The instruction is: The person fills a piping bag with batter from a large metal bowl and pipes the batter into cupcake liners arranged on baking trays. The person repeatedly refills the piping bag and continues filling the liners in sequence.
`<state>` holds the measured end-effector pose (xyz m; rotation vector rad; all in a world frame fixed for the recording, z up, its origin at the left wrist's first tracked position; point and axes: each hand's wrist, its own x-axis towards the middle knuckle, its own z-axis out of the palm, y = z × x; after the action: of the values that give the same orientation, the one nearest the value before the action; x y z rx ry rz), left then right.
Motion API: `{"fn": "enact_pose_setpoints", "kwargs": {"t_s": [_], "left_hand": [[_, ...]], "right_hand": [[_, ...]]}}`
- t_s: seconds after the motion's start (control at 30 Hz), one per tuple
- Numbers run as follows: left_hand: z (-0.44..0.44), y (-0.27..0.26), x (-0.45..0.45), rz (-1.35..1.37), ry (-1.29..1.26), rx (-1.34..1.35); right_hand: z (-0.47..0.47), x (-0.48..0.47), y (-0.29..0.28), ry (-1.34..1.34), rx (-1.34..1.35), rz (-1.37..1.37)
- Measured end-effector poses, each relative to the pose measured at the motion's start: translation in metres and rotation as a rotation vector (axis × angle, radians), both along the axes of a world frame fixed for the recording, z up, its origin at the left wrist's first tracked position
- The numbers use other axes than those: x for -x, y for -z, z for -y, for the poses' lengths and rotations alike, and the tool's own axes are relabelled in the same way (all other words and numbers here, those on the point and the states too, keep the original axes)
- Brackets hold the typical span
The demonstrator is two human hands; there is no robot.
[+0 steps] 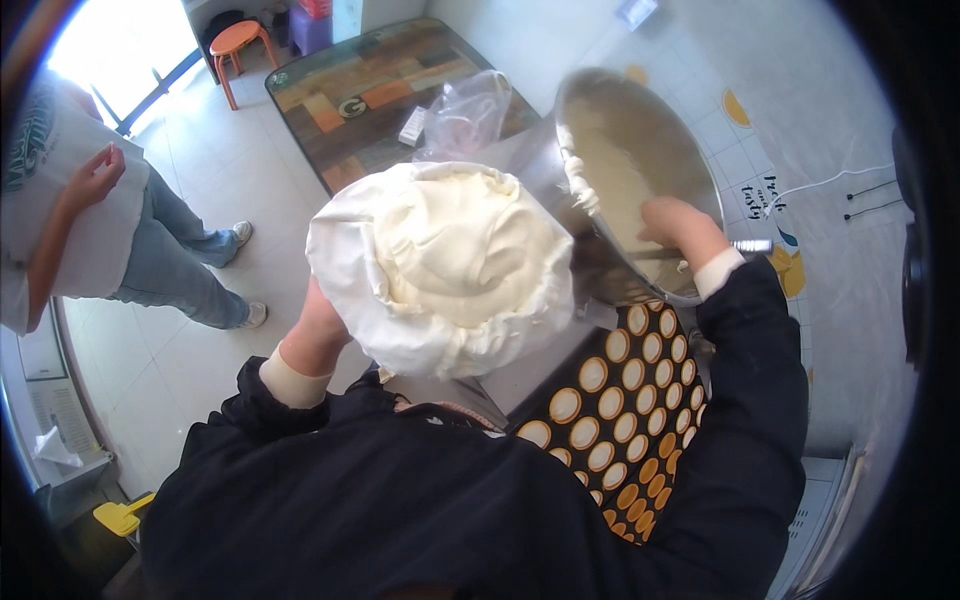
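Observation:
My left hand is under and beside a white piping bag with its wide top folded outward, and the bag bulges with pale cream. Most of the fingers are hidden by the bag. To the right stands a tilted steel mixing bowl with cream inside and smeared on its rim. My right hand reaches into this bowl over its near right edge; its fingertips are hard to make out. Below the bowl, a dark tray bears rows of round shells, many topped with cream and others bare.
A wood-patterned table holds a clear plastic bag and a small box. A person stands at left. Beyond are an orange stool and a purple stool. A yellow spatula lies lower left.

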<state>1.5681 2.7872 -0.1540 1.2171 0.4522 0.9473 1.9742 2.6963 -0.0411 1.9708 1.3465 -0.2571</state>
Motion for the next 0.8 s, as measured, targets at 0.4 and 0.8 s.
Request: {"fn": "enact_pose_setpoints", "kwargs": {"t_s": [0.4, 0.8], "left_hand": [[0.020, -0.029, 0.033, 0.297, 0.289, 0.293], [0.071, -0.045, 0.057, 0.196, 0.444, 0.166]], "right_hand": [[0.092, 0.215, -0.013, 1.015, -0.853, -2.032], [0.113, 0.227, -0.026, 0.716, -1.109, -2.375]]}}
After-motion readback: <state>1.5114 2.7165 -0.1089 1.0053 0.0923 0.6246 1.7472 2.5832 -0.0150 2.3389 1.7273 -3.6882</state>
